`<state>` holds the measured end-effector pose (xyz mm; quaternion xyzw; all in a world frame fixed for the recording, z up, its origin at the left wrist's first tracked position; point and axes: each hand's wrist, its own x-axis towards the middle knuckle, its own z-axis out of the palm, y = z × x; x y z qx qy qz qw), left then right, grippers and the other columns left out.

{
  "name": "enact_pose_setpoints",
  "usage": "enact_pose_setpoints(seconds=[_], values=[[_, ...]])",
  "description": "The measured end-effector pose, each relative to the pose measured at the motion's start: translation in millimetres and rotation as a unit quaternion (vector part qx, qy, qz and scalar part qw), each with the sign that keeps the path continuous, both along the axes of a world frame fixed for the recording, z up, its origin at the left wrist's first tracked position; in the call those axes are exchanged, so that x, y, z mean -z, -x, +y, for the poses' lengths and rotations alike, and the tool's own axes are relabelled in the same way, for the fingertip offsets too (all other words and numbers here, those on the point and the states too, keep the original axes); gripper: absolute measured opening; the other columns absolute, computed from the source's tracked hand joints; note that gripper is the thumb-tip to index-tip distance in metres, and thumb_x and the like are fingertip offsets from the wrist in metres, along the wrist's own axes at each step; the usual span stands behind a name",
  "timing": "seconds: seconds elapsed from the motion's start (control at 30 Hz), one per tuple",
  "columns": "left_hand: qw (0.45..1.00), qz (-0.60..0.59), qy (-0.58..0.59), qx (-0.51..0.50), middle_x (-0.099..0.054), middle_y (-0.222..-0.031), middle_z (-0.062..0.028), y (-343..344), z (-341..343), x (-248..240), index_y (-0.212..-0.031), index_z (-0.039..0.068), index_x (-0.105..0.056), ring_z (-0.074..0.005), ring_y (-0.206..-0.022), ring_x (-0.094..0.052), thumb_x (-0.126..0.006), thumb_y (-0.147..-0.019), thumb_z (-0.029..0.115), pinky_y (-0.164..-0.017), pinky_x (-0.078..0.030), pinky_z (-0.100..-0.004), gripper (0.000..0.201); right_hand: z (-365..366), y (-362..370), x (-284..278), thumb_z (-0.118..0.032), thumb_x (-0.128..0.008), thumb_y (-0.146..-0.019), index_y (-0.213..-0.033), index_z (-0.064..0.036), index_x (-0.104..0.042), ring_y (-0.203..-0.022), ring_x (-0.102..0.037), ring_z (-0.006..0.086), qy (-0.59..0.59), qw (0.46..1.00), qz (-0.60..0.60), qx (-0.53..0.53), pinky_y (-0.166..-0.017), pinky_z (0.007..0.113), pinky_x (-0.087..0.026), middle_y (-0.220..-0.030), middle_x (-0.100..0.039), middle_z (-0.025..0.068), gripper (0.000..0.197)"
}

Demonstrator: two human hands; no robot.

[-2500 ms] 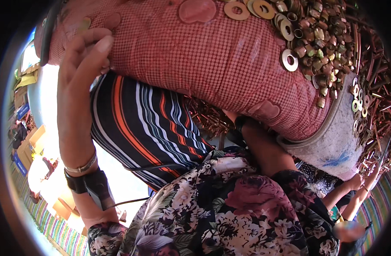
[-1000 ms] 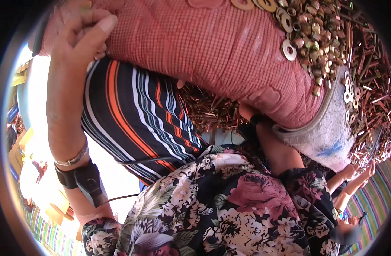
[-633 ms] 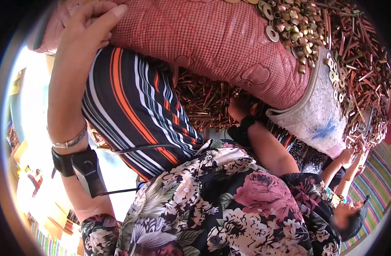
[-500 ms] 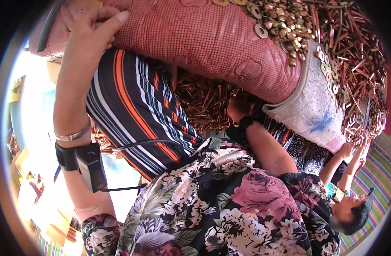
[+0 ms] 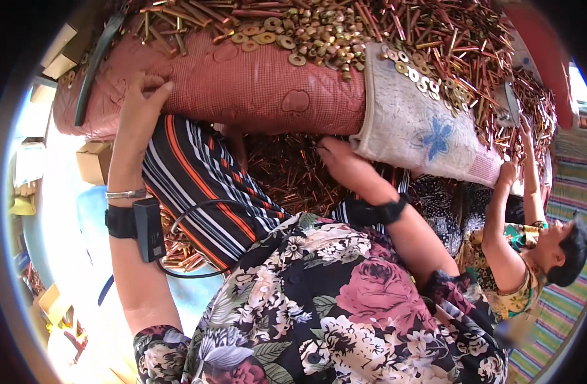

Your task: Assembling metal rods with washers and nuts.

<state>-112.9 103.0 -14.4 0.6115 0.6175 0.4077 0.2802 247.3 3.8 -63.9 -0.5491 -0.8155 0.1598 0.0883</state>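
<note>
My left hand (image 5: 144, 96) rests against the red quilted pad (image 5: 242, 89), its fingers loosely curled; whatever they hold, if anything, is hidden. My right hand (image 5: 341, 160) is in shadow below the pad's edge, beside the white cloth (image 5: 408, 121) with a blue flower. Its fingers are drawn together and I cannot make out anything in them. Under it lies a heap of copper-coloured metal rods (image 5: 280, 169). On the pad's far edge sit small brassy nuts (image 5: 325, 38) and flat washers (image 5: 262, 38); more washers (image 5: 428, 86) lie on the cloth.
Many more metal rods (image 5: 428, 32) are piled beyond the pad. A dark flat strip (image 5: 98, 73) lies across its left end. At the right a co-worker (image 5: 517, 256) reaches both hands to the pile. Cardboard boxes (image 5: 93, 160) stand at the left; a striped mat (image 5: 562, 198) covers the right floor.
My right hand has risen from the rods below to the underside of the pad's edge. The left hand stays at the pad, still curled. The whole view has shifted, showing more of the far pile.
</note>
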Motion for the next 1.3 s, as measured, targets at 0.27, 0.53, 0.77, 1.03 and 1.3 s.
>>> enact_pose_setpoints(seconds=[0.27,0.53,0.77,1.03,1.3], values=[[0.999,0.032,-0.038,0.005,-0.057,-0.09,-0.0076,-4.7,4.0,-10.2,-0.101,-0.001,-0.051,-0.0149,-0.076,-0.051,-0.062,-0.08,0.017,-0.069,-0.042,-0.026,0.03,-17.9,-14.8,-81.6,-0.016,-0.051,-0.087,-0.098,-0.0012,-0.057,-0.072,-0.06,0.0215,0.271,0.953,0.099,-0.095,-0.066,0.03,-0.047,-0.08,-0.061,0.0113,0.019],[0.997,0.061,-0.046,-0.005,-0.057,-0.09,-0.0134,-6.9,-1.8,-14.8,-0.097,-0.002,-0.052,-0.0216,-0.08,-0.055,-0.063,-0.078,0.019,-0.075,-0.044,-0.031,0.03,15.8,-74.3,-90.2,-0.021,-0.053,-0.087,-0.088,-0.0047,-0.057,-0.063,-0.059,0.019,-0.055,0.948,0.203,0.239,-0.055,0.033,-0.046,-0.068,-0.058,0.0067,0.017],[0.997,0.072,-0.02,-0.026,-0.058,-0.088,-0.0127,-3.0,-7.1,-21.0,-0.098,-0.001,-0.055,-0.023,-0.079,-0.056,-0.063,-0.077,0.023,-0.075,-0.044,-0.0326,0.033,40.3,-86.9,-76.7,-0.032,-0.045,-0.087,-0.088,-0.0097,-0.049,-0.07,-0.059,0.0395,-0.255,0.904,-0.083,0.332,-0.061,0.05,-0.045,-0.073,-0.061,0.0184,0.022],[0.986,0.159,-0.038,-0.02,-0.057,-0.083,-0.0139,-17.8,-17.5,-29.7,-0.104,0.0,-0.052,-0.026,-0.079,-0.056,-0.062,-0.077,0.023,-0.073,-0.044,-0.034,0.036,48.0,-86.4,-66.2,-0.03,-0.044,-0.088,-0.085,-0.0095,-0.046,-0.067,-0.059,0.0381,-0.259,0.897,-0.088,0.348,-0.058,0.048,-0.045,-0.07,-0.061,0.016,0.021],[0.998,0.068,0.002,-0.013,-0.047,-0.067,-0.0053,-12.7,-19.3,-28.1,-0.103,0.003,-0.053,-0.0164,-0.062,-0.049,-0.064,-0.076,0.019,-0.06,-0.041,-0.0296,0.033,46.8,-84.8,-67.9,-0.027,-0.046,-0.088,-0.081,-0.0083,-0.046,-0.065,-0.058,0.0358,-0.316,0.899,-0.04,0.3,-0.055,0.047,-0.044,-0.066,-0.059,0.0146,0.02]])
